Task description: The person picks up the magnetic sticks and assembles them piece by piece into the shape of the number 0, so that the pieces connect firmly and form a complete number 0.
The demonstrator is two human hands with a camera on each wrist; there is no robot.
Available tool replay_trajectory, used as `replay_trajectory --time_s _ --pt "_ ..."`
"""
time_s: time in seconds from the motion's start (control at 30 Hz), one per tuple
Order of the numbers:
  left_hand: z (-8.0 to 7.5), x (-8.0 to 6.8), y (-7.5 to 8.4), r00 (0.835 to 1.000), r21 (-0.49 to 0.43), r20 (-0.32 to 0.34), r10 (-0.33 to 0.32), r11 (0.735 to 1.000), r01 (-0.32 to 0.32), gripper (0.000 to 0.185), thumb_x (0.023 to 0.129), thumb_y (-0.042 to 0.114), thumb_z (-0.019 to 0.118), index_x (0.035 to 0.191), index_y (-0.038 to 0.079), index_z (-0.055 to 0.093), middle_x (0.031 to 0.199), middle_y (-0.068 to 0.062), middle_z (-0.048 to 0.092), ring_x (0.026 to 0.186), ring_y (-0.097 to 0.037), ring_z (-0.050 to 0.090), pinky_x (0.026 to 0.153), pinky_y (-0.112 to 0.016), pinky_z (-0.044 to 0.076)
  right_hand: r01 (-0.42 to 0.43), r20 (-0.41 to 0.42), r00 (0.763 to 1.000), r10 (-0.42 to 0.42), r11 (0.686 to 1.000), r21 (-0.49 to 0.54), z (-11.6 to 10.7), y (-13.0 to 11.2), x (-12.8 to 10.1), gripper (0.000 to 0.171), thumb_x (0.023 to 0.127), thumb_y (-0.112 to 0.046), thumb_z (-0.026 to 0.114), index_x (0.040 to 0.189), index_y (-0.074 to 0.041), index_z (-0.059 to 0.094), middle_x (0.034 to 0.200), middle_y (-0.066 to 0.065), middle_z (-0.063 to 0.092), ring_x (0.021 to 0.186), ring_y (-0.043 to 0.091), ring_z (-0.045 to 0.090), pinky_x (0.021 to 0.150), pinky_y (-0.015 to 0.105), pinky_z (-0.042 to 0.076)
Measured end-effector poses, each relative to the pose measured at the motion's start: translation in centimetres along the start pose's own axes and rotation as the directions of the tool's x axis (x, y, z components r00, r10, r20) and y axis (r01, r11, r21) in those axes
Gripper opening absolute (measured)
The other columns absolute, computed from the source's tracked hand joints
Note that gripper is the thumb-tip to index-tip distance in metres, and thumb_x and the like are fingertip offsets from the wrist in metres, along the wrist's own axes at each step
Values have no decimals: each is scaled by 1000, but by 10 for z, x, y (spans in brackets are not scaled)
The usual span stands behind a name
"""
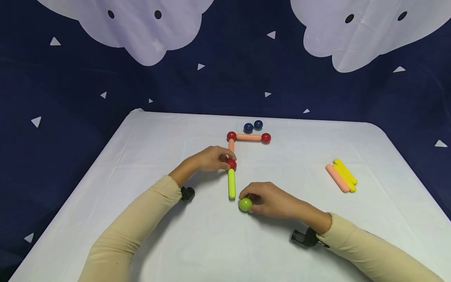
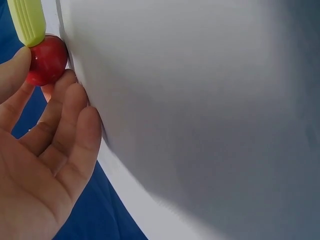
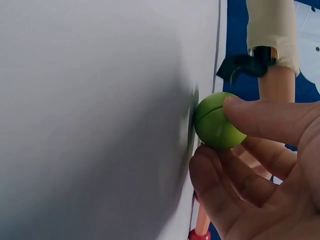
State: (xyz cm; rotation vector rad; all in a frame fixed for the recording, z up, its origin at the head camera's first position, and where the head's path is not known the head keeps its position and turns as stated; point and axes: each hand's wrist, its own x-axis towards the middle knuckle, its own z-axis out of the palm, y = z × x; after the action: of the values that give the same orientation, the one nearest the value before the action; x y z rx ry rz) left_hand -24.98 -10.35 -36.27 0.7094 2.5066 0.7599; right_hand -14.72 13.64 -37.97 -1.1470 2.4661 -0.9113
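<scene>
On the white table [image 1: 176,235] lies a chain of sticks and balls. A red ball [image 1: 231,164] joins a lime-green stick [image 1: 231,184] to an orange stick [image 1: 231,145] that leads up to another red ball [image 1: 231,136]. My left hand [image 1: 208,158] pinches the lower red ball [image 2: 46,60] between thumb and fingers. My right hand [image 1: 271,199] pinches a green ball [image 1: 245,204] just right of the green stick's near end, a small gap apart. In the right wrist view the green ball [image 3: 217,121] sits between thumb and fingers on the cloth.
A second orange stick [image 1: 248,137] runs right to a third red ball [image 1: 266,138]. Two dark blue balls [image 1: 253,126] lie behind it. Loose yellow and orange sticks [image 1: 341,175] lie at the right. Dark blue star-patterned cloth [image 1: 229,78] hangs behind the table.
</scene>
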Motion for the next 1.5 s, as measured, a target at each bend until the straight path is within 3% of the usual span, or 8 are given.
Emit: replay_trajectory --time_s 0.47,0.7,1.5 --pt "0 2 1 1000 -1 -9 -7 1000 7 31 93 19 69 124 17 67 109 -5 71 91 -15 58 76 -23 44 -10 -58 998 11 1000 5 13 -16 13 29 83 -6 76 110 -12 66 101 -1 62 89 8 61 81 24 54" --pt "-1 2 1 1000 -1 -12 -7 1000 7 29 94 19 68 123 18 67 108 -5 70 93 -16 57 78 -25 44 -58 -39 997 59 998 18 15 -21 18 27 84 -5 76 107 -12 64 102 0 62 90 8 61 82 24 54" --pt "0 2 0 999 14 -22 -33 999 34 31 94 19 68 125 19 66 117 -8 69 102 -19 59 89 -32 49 -78 -24 997 78 997 -6 18 -25 29 27 83 -10 78 106 -13 63 96 -1 60 86 11 57 78 23 50"
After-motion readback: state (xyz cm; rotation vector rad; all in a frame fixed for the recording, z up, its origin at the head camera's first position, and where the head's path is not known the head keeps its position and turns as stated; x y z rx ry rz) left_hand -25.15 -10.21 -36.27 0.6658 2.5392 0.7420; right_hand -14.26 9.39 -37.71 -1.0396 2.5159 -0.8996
